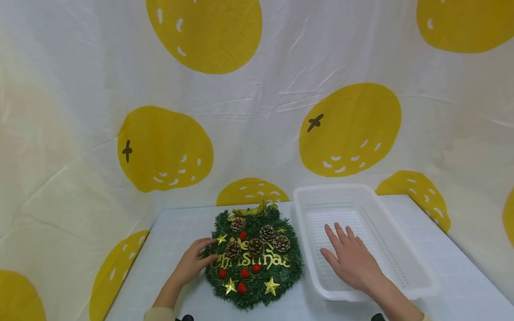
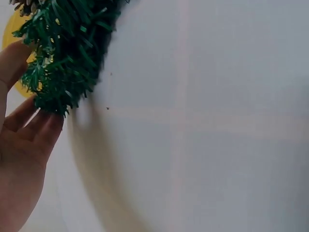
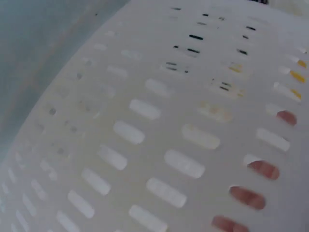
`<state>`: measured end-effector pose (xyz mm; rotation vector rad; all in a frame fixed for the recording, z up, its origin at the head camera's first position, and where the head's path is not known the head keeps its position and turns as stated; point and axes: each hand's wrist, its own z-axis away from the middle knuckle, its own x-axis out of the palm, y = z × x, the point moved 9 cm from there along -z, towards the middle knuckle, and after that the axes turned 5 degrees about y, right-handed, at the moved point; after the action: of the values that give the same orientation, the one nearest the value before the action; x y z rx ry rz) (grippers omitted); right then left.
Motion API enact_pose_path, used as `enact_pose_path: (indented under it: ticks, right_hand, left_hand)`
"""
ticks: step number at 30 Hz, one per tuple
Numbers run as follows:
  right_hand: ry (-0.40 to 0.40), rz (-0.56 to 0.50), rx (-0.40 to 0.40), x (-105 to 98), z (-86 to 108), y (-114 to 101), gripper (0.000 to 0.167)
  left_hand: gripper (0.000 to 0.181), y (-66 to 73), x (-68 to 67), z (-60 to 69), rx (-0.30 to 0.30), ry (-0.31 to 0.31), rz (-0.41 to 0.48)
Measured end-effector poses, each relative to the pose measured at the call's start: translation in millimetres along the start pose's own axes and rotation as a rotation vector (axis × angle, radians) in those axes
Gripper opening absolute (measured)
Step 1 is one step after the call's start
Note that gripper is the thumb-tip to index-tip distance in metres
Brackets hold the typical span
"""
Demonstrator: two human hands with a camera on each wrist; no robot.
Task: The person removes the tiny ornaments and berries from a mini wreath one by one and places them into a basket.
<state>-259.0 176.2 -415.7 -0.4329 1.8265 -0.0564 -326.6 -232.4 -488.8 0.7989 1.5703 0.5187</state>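
Note:
A green Christmas wreath [image 1: 291, 278] lies on the table, decorated with pine cones, red berries, gold stars, gold lettering and a gold ribbon at its top. My left hand [image 1: 193, 262] is at its left edge, thumb and fingers curled about the foliage. In the left wrist view, the left hand [image 2: 24, 150] has the wreath's green tips [image 2: 72, 63] between thumb and fingers. My right hand [image 1: 352, 260] is spread over a white plastic basket [image 1: 300, 218], holding nothing. The right wrist view shows the slotted basket wall [image 3: 159, 125], with skin showing through several slots.
The basket stands right of the wreath on a table [image 1: 180, 223] with a pale checked cover. Behind and to the sides hangs a white cloth [image 1: 261, 147] printed with large yellow fruit.

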Motion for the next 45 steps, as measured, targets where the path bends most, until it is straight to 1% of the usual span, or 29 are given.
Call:
enact_pose_path:
  ticks: [5, 11, 15, 19, 23, 27, 29, 32, 34, 37, 41, 45]
  right_hand:
    - [0.031, -0.082, -0.036, -8, 1.1, -22, 0.065]
    - [0.122, -0.178, -0.087, -15, 3.7, -54, 0.064]
    - [0.174, -0.25, -0.108, -16, 5.7, -74, 0.062]
    - [0.189, -0.31, -0.123, -10, 4.7, -96, 0.057]
    - [0.157, -0.379, -0.145, 0, 4.7, -119, 0.048]
    - [0.07, -0.447, -0.158, 17, 5.0, -137, 0.045]
    - [0.015, -0.479, -0.146, 28, 4.0, -142, 0.047]
    - [-0.075, -0.531, -0.102, 47, 2.1, -146, 0.049]
    - [-0.107, -0.555, -0.077, 59, 0.5, -147, 0.049]
    - [-0.117, -0.567, -0.054, 73, -2.5, -146, 0.048]
    - [-0.077, -0.534, -0.056, 87, -7.0, -145, 0.046]
    - [-0.042, -0.507, -0.063, 96, -10.9, -143, 0.043]
  left_hand:
    - [0.056, -7.8, 5.3, -2.0, 0.011, -0.036, -0.008]
    - [0.062, -13.7, 8.2, -4.0, -0.002, -0.068, -0.025]
    - [0.067, -16.7, 10.6, -7.2, -0.008, -0.095, -0.042]
    - [0.068, -17.6, 11.2, -9.4, 0.01, -0.111, -0.069]
    - [0.069, -17.9, 11.3, -9.8, 0.013, -0.124, -0.088]
    - [0.07, -18.8, 11.8, -9.9, -0.006, -0.136, -0.08]
    - [0.071, -19.6, 12.3, -9.9, -0.016, -0.142, -0.072]
    - [0.072, -20.8, 13.2, -9.5, -0.026, -0.149, -0.067]
    - [0.073, -20.8, 13.3, -8.9, -0.028, -0.149, -0.063]
    - [0.073, -20.7, 13.0, -8.1, -0.027, -0.143, -0.063]
    - [0.073, -20.1, 12.6, -7.7, -0.029, -0.135, -0.06]
    - [0.073, -20.6, 13.5, -7.3, -0.036, -0.14, -0.05]
